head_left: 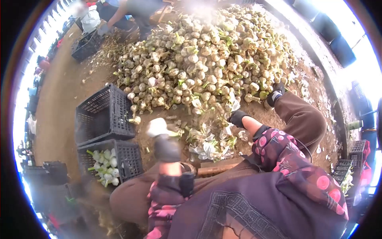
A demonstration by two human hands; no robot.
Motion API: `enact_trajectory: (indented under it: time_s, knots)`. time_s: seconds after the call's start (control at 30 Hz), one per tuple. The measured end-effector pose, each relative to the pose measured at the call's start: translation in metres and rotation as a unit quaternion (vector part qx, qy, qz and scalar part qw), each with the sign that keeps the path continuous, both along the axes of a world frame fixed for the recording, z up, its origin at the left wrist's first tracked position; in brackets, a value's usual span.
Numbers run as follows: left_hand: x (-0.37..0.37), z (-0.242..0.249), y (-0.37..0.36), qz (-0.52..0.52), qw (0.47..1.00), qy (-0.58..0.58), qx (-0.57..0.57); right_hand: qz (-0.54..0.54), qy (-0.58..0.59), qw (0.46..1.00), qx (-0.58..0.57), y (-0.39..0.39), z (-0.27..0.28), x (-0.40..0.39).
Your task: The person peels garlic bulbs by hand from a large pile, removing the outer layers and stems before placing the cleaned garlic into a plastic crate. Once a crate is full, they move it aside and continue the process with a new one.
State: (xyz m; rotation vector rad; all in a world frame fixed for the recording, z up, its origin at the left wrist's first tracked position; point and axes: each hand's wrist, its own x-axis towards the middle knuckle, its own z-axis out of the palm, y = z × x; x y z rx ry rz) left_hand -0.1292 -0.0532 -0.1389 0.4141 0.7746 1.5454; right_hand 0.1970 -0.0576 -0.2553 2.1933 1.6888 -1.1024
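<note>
In my left hand [167,148], which wears a dark glove and is blurred by motion, is a white, cleaned garlic bulb [156,127] with a short pale green stem pointing right. My right hand [238,118], in a black glove, is at the near edge of the heap of garlic [203,59]. Pale skins lie at its fingertips, but its fingers are too small and hidden to show whether it grips anything. Between my hands, a pile of peeled skins [211,145] covers the ground. Left of my left hand, a black crate [129,159] holds several white bulbs with green stems.
A second black crate [119,111] stands behind the one with bulbs. A wooden board [219,169] lies by my legs. Another person's arm [117,18] reaches near a dark crate [85,46] at the back left. More crates [342,170] stand at the right.
</note>
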Motion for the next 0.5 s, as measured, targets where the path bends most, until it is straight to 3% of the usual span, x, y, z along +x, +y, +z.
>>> enact_trajectory:
  time_s: [0.07, 0.1, 0.13, 0.2, 0.23, 0.3, 0.33, 0.4, 0.43, 0.5]
  knots:
    - [-0.064, -0.018, 0.023, 0.121, 0.988, 0.038, 0.084, 0.235, -0.176, 0.953, 0.08, 0.019, -0.026, 0.031]
    - [-0.096, -0.027, 0.035, 0.179, 0.974, 0.059, 0.124, -0.054, -0.129, 0.985, 0.102, 0.029, 0.003, 0.028]
    - [-0.11, -0.016, 0.028, 0.218, 0.968, -0.125, 0.019, -0.257, -0.035, 0.953, 0.157, 0.035, 0.029, 0.029]
    - [-0.076, 0.018, 0.025, 0.355, 0.932, 0.031, -0.062, -0.249, -0.063, 0.932, 0.255, 0.068, 0.048, 0.04]
    - [-0.069, 0.008, 0.023, 0.352, 0.933, 0.03, -0.064, -0.25, -0.06, 0.917, 0.305, 0.083, 0.057, 0.041]
    - [-0.059, -0.019, 0.017, 0.19, 0.973, 0.106, -0.08, -0.205, -0.085, 0.909, 0.352, 0.118, 0.057, 0.048]
    - [-0.045, -0.017, 0.019, 0.189, 0.973, 0.106, -0.082, -0.182, -0.106, 0.904, 0.371, 0.134, 0.061, 0.044]
    - [-0.013, -0.002, 0.015, 0.032, 0.99, 0.123, -0.063, -0.057, -0.048, 0.926, 0.369, 0.169, 0.042, 0.042]
    - [-0.003, 0.001, 0.019, 0.036, 0.989, 0.126, -0.064, 0.019, -0.113, 0.954, 0.278, 0.175, 0.051, 0.028]
    - [0.012, 0.005, 0.021, -0.079, 0.973, 0.205, -0.076, 0.067, -0.186, 0.936, 0.292, 0.184, 0.008, 0.028]
